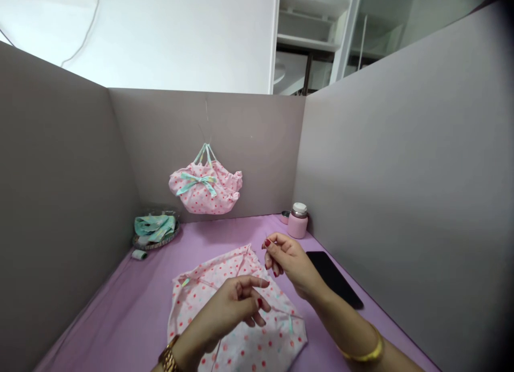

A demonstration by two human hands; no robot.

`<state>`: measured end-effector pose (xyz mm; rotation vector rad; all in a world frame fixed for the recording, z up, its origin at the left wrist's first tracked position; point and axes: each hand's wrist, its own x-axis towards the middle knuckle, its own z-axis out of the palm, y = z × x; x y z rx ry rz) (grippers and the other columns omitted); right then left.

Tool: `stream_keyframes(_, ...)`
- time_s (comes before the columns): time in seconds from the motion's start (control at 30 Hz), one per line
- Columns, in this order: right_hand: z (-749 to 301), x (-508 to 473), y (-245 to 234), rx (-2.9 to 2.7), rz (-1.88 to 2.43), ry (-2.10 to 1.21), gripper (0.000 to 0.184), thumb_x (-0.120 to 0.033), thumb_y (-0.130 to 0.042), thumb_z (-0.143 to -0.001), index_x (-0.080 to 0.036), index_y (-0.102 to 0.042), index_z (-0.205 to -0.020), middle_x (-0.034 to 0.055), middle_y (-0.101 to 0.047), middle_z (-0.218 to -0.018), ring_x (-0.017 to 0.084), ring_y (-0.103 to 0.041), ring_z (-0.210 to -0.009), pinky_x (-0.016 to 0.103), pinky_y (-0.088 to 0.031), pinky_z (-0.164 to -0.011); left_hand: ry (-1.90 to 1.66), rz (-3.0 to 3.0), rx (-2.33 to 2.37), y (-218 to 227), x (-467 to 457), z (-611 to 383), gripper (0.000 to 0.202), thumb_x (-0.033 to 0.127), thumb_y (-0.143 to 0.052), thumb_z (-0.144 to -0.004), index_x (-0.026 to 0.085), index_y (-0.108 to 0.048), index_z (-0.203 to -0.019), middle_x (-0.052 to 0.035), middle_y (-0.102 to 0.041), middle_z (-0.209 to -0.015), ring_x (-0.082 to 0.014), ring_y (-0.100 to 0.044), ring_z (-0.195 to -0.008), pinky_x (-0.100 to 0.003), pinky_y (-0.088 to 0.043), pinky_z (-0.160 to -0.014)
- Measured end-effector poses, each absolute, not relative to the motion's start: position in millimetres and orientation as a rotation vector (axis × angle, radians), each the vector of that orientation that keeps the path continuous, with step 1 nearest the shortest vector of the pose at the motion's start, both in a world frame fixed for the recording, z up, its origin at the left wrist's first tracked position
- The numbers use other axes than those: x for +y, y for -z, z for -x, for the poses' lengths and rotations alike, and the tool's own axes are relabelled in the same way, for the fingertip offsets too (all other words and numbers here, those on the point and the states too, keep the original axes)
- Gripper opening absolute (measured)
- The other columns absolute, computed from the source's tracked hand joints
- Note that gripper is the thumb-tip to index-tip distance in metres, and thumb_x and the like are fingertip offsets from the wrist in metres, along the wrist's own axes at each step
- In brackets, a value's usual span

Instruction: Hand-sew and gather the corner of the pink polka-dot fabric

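Observation:
A flat piece of pink dotted fabric [209, 318] lies on the purple table [132, 313] in front of me. My left hand [236, 302] hovers over it with finger and thumb pinched on what looks like a thin thread. My right hand [287, 259] is raised just to the right, fingertips pinched on a small needle near the cloth's far corner. A finished pink dotted bag [205, 187] with a mint bow hangs on the back partition.
Grey partition walls enclose the table on three sides. A round tray [146, 244] holding mint fabric strips stands at the back left, a small roll [139, 255] beside it. A pink flask [297, 220] stands at the back right, a black phone [333, 278] lies along the right wall.

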<state>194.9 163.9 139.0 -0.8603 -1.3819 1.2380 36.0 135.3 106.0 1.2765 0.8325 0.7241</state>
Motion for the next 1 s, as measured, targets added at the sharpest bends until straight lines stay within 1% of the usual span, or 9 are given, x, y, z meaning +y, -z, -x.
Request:
stream_keyframes(0.1,-193,165,-140,-1.393,0.857,-1.237,0.029,-0.045,-0.054,-0.079,-0.017,-0.048,-0.074,-0.0044,-0.054,-0.049,0.004,-0.037,-0.035,0.015,-0.025,-0.037,-0.692,-1.266,0.822,-105,135,-35,0.04,0.006,-0.047,-0.064,0.013,-0.058,-0.102,-0.0049,-0.07,-0.08,-0.0107,-0.064,-0.057,-0.02,-0.041,-0.052)
stream_keyframes(0.23,-190,167,-141,-1.4,0.863,-1.244,0.03,-0.046,-0.055,-0.078,-0.017,-0.048,-0.073,-0.0044,-0.054,-0.049,0.004,-0.037,-0.035,0.015,-0.025,-0.037,-0.664,-1.244,0.83,-102,135,-34,0.043,0.006,-0.043,-0.062,0.013,-0.058,-0.101,-0.0046,-0.07,-0.079,-0.0112,-0.064,-0.057,-0.021,-0.041,-0.053)
stream_keyframes(0.43,-187,171,-145,-1.411,0.88,-1.225,0.031,-0.047,-0.055,-0.078,-0.017,-0.049,-0.074,-0.0041,-0.054,-0.049,0.004,-0.036,-0.035,0.016,-0.023,-0.037,-0.629,-1.235,0.81,-91,137,-27,0.048,0.005,-0.043,-0.059,0.015,-0.055,-0.105,-0.0047,-0.068,-0.086,-0.0117,-0.065,-0.06,-0.021,-0.041,-0.052)
stream_keyframes(0.53,-185,173,-148,-1.405,0.888,-1.225,0.031,-0.047,-0.056,-0.076,-0.017,-0.049,-0.075,-0.0041,-0.054,-0.049,0.004,-0.037,-0.035,0.016,-0.023,-0.037,-0.614,-1.218,0.814,-87,137,-24,0.044,0.008,-0.044,-0.062,0.014,-0.055,-0.104,-0.0035,-0.068,-0.079,-0.0102,-0.062,-0.055,-0.021,-0.041,-0.051)
stream_keyframes(0.6,-184,174,-149,-1.401,0.897,-1.22,0.031,-0.047,-0.057,-0.076,-0.017,-0.049,-0.075,-0.0042,-0.055,-0.049,0.004,-0.037,-0.035,0.016,-0.023,-0.037,-0.612,-1.219,0.831,-85,137,-23,0.037,0.013,-0.044,-0.066,0.013,-0.056,-0.101,0.0005,-0.063,-0.065,-0.0075,-0.056,-0.046,-0.02,-0.039,-0.048)
stream_keyframes(0.7,-182,177,-149,-1.407,0.898,-1.201,0.03,-0.046,-0.056,-0.077,-0.017,-0.049,-0.074,-0.0039,-0.054,-0.05,0.004,-0.037,-0.035,0.016,-0.025,-0.038,-0.623,-1.226,0.878,-86,137,-22,0.03,0.017,-0.041,-0.07,0.012,-0.059,-0.093,0.0072,-0.048,-0.049,-0.0042,-0.039,-0.035,-0.018,-0.03,-0.038)
stream_keyframes(0.77,-180,179,-148,-1.411,0.888,-1.186,0.029,-0.045,-0.056,-0.078,-0.017,-0.05,-0.075,-0.0035,-0.054,-0.05,0.005,-0.038,-0.037,0.017,-0.026,-0.038,-0.646,-1.195,0.919,-86,137,-20,0.029,0.016,-0.04,-0.069,0.012,-0.058,-0.091,0.0091,-0.041,-0.047,-0.0035,-0.028,-0.034,-0.017,-0.02,-0.035)
stream_keyframes(0.87,-179,181,-148,-1.405,0.873,-1.144,0.028,-0.044,-0.057,-0.077,-0.017,-0.052,-0.073,-0.0017,-0.056,-0.058,0.006,-0.043,-0.043,0.017,-0.028,-0.041,-0.697,-1.148,0.938,-85,139,-18,0.027,0.017,-0.04,-0.069,0.013,-0.057,-0.091,0.0114,-0.03,-0.046,-0.0039,-0.016,-0.036,-0.019,-0.008,-0.035)
stream_keyframes(1.0,-178,183,-148,-1.357,0.858,-1.12,0.027,-0.043,-0.06,-0.075,-0.018,-0.055,-0.071,-0.0031,-0.051,-0.057,0.007,-0.041,-0.046,0.018,-0.027,-0.041,-0.732,-1.169,0.92,-78,142,-15,0.025,0.023,-0.042,-0.072,0.013,-0.056,-0.091,0.0131,-0.025,-0.042,-0.0047,-0.011,-0.035,-0.02,-0.007,-0.035)
